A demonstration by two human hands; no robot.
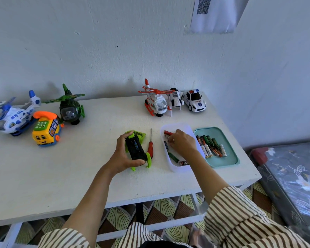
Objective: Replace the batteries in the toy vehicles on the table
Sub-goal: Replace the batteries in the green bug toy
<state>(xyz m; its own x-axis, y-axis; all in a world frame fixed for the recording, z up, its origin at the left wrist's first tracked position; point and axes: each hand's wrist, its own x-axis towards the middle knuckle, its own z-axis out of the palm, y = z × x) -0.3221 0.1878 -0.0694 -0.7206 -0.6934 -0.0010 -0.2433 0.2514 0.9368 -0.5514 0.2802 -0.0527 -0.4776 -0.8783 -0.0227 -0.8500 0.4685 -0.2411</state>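
At the far left of the surface (79, 176) you have a blue helicopter (16, 115). A phone toy (46, 128) sits just right of it, and a green helicopter (70, 108) stands farther back, by the wall.

Near the middle, your left hand (123, 154) holds the green car (136, 147), which lies upside down on the surface with its dark underside up. The grip is wrapped round it, fingers over the far end and thumb at the near end. A screwdriver (150, 145) with a red handle lies just right of the car, its tip pointing away from you.

Far behind it, along the wall, a red helicopter (156, 102), a white toy (175, 100) and a police car (194, 101) stand close together.

Your right hand (183, 143) reaches into the white tray (179, 126), fingers curled down among the batteries (173, 157) there. Whether that grip is pinching one cannot be told from this view. Just right of it, the teal tray (229, 162) holds a row of batteries (211, 145). A bed (293, 176) with a floral cover stands past the surface's right edge.
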